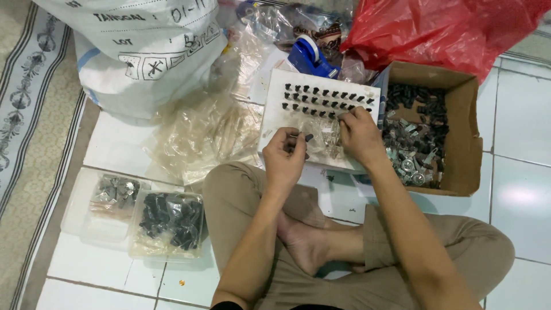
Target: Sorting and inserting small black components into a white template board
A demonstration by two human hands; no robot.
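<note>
left hand (284, 155) pinches small black part (309, 138) (shape unclear); right hand (359, 135) on white board (275, 115).

White board (275, 115) is carrying rows of black pegs (327, 97). Brown cardboard box (468, 143) is holding black and silver parts (416, 140). Red plastic bag (442, 28) is showing behind it; blue tape dispenser (310, 57) alongside. White sack (143, 51) is showing black print. Trousers (229, 195) are reading tan. Floor tiles (522, 126) are showing white, rug (26, 115) beige with dark floral border.

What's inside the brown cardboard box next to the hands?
The cardboard box holds a heap of small black parts at the back and shiny metal pieces at the front. Whatever lies beneath the heap is covered.
</note>
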